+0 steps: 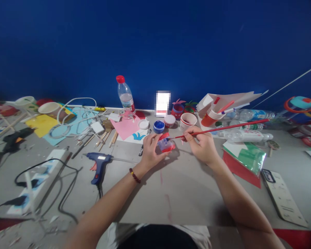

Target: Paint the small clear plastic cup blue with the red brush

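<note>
Between the fingers and thumb of my left hand [152, 151] is a small clear plastic piece [166, 143] with red edges and some blue on it. My right hand [200, 143] grips a long red paintbrush [223, 128], its tip touching or very close to the piece. Just beyond my hands stand an open jar of blue paint [159, 126], a jar with a pinkish top [169, 120] and a paper cup [188, 121]. A white lid [143, 124] and a blue paper cutout [138, 136] lie to the left of the jars.
On the left are a blue glue gun [100, 164], a power strip [38, 181] and loose cables. A red-capped bottle [125, 97] stands at the back. Stacked cups [211, 117], plastic bottles [251, 135], green packaging [248, 157] and a phone [285, 199] are on the right.
</note>
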Demonstrator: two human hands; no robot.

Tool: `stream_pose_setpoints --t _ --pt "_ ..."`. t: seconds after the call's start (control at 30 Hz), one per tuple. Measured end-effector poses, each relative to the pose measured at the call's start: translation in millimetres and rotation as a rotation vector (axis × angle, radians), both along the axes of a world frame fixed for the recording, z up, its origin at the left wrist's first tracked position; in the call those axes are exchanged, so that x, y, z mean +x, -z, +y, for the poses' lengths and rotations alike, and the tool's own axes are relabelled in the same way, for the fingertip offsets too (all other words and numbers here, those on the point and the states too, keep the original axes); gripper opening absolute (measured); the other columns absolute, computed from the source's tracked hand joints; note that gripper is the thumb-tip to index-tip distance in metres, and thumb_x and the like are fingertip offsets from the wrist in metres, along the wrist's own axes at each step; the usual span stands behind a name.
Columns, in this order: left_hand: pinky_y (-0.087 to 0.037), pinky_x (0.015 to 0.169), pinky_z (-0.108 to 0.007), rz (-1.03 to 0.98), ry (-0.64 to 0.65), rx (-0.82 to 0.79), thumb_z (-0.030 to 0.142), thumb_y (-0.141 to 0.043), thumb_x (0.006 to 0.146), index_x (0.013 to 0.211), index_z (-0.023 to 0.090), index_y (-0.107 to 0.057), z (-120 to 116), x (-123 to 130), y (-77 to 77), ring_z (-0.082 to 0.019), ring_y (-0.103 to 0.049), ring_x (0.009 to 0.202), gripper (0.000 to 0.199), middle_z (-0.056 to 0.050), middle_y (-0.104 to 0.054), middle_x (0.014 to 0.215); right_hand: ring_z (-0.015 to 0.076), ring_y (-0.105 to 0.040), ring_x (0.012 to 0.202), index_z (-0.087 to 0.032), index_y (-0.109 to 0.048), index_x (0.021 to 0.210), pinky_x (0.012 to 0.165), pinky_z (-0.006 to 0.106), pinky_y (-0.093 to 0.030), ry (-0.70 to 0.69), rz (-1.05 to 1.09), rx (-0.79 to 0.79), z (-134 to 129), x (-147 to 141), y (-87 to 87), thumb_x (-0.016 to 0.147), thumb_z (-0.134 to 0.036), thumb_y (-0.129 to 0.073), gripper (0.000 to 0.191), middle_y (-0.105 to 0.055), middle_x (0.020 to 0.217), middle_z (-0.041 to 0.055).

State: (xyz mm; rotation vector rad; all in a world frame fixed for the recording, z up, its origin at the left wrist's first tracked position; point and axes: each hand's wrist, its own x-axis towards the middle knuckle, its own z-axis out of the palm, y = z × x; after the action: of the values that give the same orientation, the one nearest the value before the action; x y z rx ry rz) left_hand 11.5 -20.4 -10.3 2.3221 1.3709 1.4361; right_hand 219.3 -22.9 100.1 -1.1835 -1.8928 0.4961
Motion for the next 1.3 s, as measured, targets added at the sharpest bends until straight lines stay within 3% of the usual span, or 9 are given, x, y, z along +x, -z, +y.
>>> stream_pose_setpoints --t 0.33,0.73,1.3 --pt "-0.045 0.098 -0.046 -0.004 0.012 0.036 0.055 -0.07 0.081 0.141 0.026 -0.042 0 2 -2.0 -0.028 -0.053 0.114 0.072 -0.012 -0.052 0.122 0.0189 -0.064 0.07 -0.022 -0.057 0.079 0.068 0.032 -0.048 0.056 -0.108 0.024 8 8 8.9 0.097 -0.03 -0.047 0.022 -0.068 0.079 0.0045" --pt "-0.044 0.099 -0.046 0.01 -0.011 0.043 0.053 -0.07 0.082 0.138 0.023 -0.045 2 2 2.9 -0.028 -0.053 0.112 0.068 -0.012 -0.054 0.12 0.0178 -0.062 0.071 -0.024 -0.057 0.082 0.069 0.03 -0.049 -0.132 -0.057 0.103 -13 -16 -0.4 0.097 -0.024 -0.048 0.018 -0.065 0.076 0.003" --pt "-0.045 0.099 -0.047 -0.021 0.019 0.04 0.05 -0.07 0.083 0.14 0.024 -0.042 -2 1 -1.9 -0.028 -0.053 0.114 0.069 -0.013 -0.053 0.122 0.018 -0.065 0.067 -0.023 -0.057 0.079 0.064 0.03 -0.048 0.045 -0.078 0.115 -1 -1 2.9 0.096 -0.027 -0.047 0.021 -0.068 0.077 0.0036"
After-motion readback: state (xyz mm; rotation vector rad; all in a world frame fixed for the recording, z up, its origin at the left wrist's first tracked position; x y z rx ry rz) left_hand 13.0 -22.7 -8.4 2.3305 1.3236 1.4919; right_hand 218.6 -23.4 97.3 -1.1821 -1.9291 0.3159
